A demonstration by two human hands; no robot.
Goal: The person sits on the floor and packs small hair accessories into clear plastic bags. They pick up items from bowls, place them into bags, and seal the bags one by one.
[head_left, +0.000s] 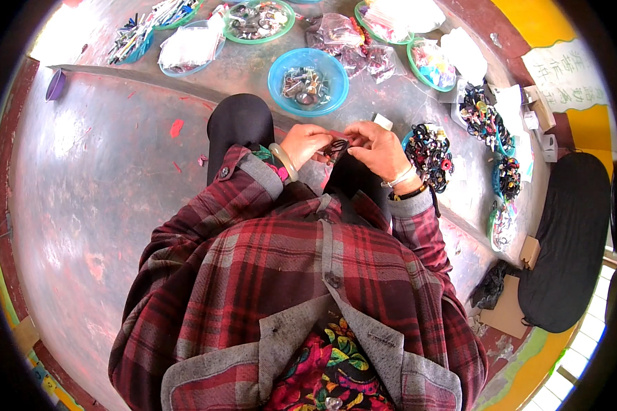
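Above my lap, my left hand [301,148] and my right hand [382,152] meet with fingers pinched. Between them is a small black hair tie [336,147], looped and partly hidden by the fingers. Just right of my right hand is a heap of black hair ties [432,154] with coloured ornaments, in a blue basket mostly covered by them. Beyond my hands stands a blue plastic basin [308,57] with small metallic and dark pieces [307,87] in its bottom.
Farther off are a green basket [288,29] of small parts, a tray of white packets [192,46] and a bundle of pens [130,40]. Clear plastic bags [339,40] lie at the back. On the right are more filled baskets [507,178] and a long black padded board [565,240].
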